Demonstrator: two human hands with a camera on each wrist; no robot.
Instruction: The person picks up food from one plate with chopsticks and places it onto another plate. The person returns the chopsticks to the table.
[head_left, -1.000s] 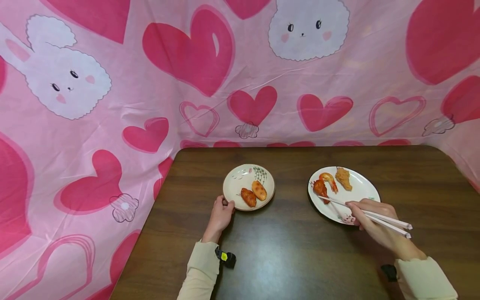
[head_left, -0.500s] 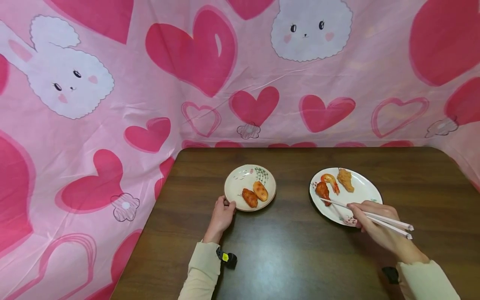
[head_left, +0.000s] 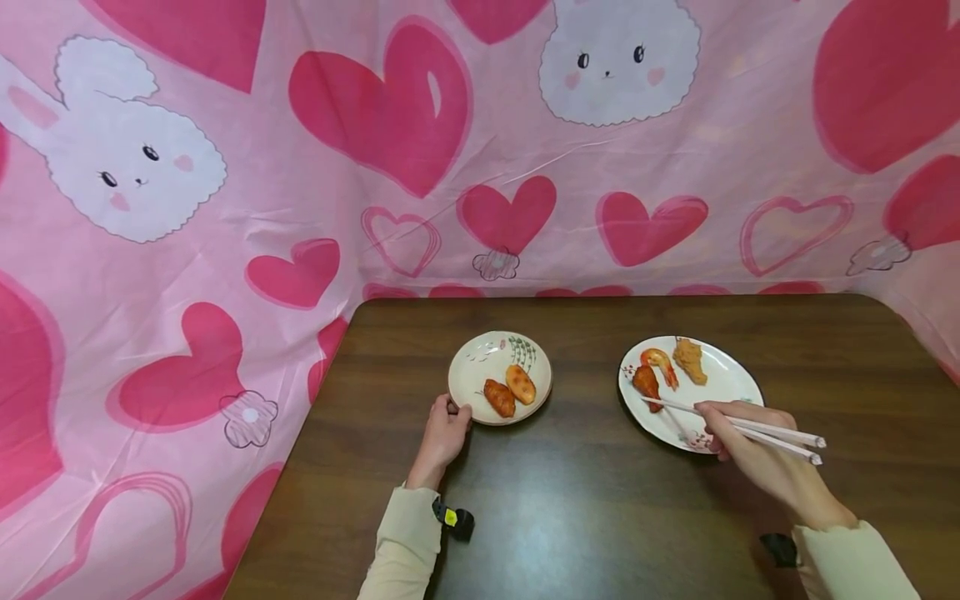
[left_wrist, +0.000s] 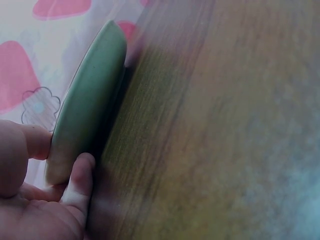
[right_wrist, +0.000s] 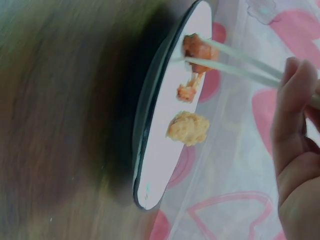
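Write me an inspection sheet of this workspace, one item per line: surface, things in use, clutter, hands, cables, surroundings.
Surface: wood-grain table, reflecting light.
Things in use: white oval plate with glazed drumstick, shrimp and breaded drumstick; smaller round plate with glazed wing-like piece and spotted golden oval piece; white chopsticks, tips at the glazed drumstick, grip on it unclear.
Clutter: nothing seen.
Left hand: holds the round plate's near-left edge.
Right hand: holds the chopsticks, partly over the oval plate.
Cables: nothing seen.
Surroundings: pink cloth with hearts and rabbit faces behind and left of the table.
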